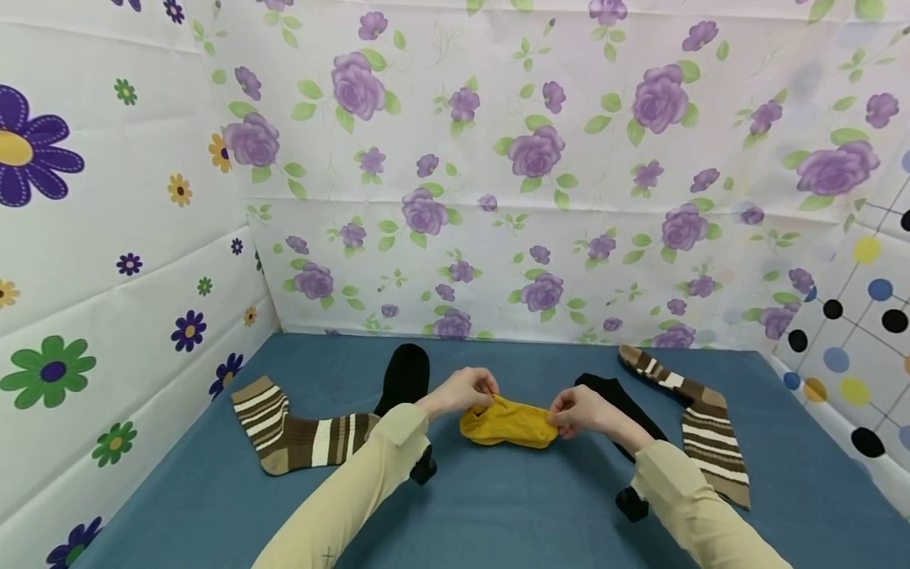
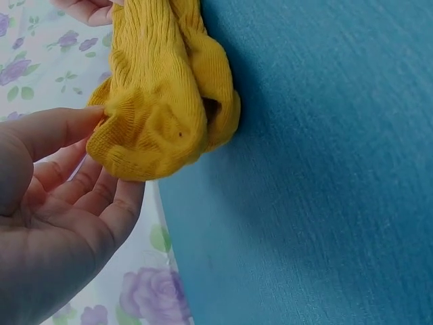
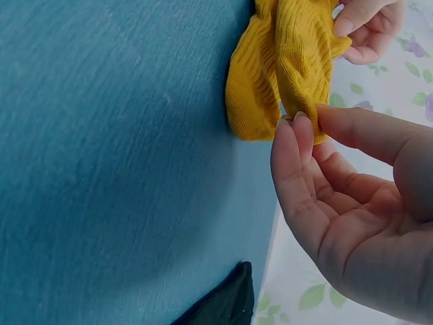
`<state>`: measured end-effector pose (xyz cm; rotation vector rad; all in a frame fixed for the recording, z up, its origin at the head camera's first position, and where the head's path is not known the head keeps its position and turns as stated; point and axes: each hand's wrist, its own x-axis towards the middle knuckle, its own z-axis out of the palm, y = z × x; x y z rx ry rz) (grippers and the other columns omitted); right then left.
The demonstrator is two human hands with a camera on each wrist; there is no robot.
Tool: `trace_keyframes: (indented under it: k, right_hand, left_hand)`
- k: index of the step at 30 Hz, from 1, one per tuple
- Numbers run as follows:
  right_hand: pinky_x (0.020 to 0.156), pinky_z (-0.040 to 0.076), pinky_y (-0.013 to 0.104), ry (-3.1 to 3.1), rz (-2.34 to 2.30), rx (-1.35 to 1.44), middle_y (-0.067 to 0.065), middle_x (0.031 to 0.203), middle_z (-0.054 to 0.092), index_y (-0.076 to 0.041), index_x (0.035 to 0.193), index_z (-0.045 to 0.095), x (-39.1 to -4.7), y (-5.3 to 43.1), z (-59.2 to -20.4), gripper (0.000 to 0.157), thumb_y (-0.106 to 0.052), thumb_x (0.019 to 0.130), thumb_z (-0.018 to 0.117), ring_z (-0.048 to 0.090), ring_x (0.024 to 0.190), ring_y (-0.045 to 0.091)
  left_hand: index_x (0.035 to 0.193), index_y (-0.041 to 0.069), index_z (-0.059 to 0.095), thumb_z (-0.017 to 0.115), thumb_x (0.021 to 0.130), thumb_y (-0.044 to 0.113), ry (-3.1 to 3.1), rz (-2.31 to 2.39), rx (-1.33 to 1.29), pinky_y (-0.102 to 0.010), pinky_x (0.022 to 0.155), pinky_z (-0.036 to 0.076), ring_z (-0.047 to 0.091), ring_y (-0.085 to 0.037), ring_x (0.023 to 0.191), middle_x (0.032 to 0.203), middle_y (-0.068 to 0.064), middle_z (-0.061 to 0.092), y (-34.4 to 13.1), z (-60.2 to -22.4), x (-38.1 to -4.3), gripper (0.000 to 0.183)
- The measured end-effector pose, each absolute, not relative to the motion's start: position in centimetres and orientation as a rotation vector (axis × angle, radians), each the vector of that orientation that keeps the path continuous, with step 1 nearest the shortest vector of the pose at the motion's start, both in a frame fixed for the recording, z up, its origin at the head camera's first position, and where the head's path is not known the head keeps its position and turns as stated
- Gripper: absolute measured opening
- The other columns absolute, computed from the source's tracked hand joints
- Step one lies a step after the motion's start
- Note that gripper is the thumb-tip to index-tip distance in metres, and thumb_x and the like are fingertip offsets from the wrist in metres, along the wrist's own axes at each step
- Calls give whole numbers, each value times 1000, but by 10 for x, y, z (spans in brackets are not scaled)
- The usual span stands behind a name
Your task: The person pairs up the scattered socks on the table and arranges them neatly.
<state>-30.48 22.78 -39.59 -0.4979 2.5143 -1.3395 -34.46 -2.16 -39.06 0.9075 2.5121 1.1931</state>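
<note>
A mustard-yellow ribbed sock (image 1: pixel 508 421) is stretched sideways between the two hands, just over the blue cloth. It hangs in two layers; whether that is one folded sock or a pair, I cannot tell. My left hand (image 1: pixel 465 390) pinches its left end between thumb and fingers, as the left wrist view shows on the bunched yellow fabric (image 2: pixel 145 128). At the other end, the thumb and fingertips of my right hand (image 1: pixel 583 409) pinch a narrow edge. In the right wrist view the second layer (image 3: pixel 254 95) droops beside that grip.
On the blue cloth (image 1: pixel 498 514), a striped brown sock (image 1: pixel 313 442) and a black sock (image 1: pixel 407 375) lie to the left. Another black sock (image 1: pixel 618 399) and striped sock (image 1: pixel 711 431) lie to the right, partly behind the right forearm. Patterned sheets (image 1: pixel 455 158) enclose the back and sides.
</note>
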Motion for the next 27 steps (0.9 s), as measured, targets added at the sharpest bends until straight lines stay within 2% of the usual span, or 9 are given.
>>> trace_keyframes:
  k: [9, 16, 20, 23, 27]
  right_hand:
    - [57, 51, 38, 2530, -1304, -481, 11, 64, 57, 6, 81, 61, -304, 229, -399, 10, -4, 84, 63, 57, 57, 24]
    - [57, 51, 38, 2606, -1268, -381, 11, 66, 56, 3, 85, 60, -306, 229, -399, 9, -5, 83, 64, 56, 56, 21]
    - [58, 50, 38, 2697, -1254, -341, 9, 70, 55, 0, 86, 59, -305, 225, -394, 9, -6, 83, 64, 56, 59, 22]
    - [58, 50, 39, 2754, -1247, -412, 7, 72, 55, 0, 85, 58, -303, 219, -389, 6, -4, 84, 63, 56, 61, 25]
    - [55, 49, 33, 2811, -1171, -556, 5, 72, 57, -1, 83, 60, -299, 208, -384, 4, -3, 84, 63, 56, 60, 21]
  left_hand:
    - [91, 0, 59, 60, 86, 0, 2532, 1152, 917, -26, 59, 44, 53, -16, 68, 79, -3, 56, -18, -392, -342, 6]
    - [91, 3, 59, 59, 87, 3, 2624, 1121, 953, -27, 64, 43, 51, -15, 74, 84, -2, 53, -20, -392, -339, 4]
    - [91, 4, 58, 56, 88, 2, 2767, 1026, 1058, -27, 68, 43, 49, -16, 78, 87, -5, 47, -20, -385, -332, 4]
    - [91, 8, 58, 55, 89, 1, 2864, 879, 1172, -24, 69, 43, 49, -15, 79, 87, -3, 47, -16, -378, -324, 7]
    - [92, 8, 61, 56, 89, 3, 2940, 565, 1382, -17, 66, 42, 50, -11, 77, 86, 1, 48, -9, -374, -310, 8]
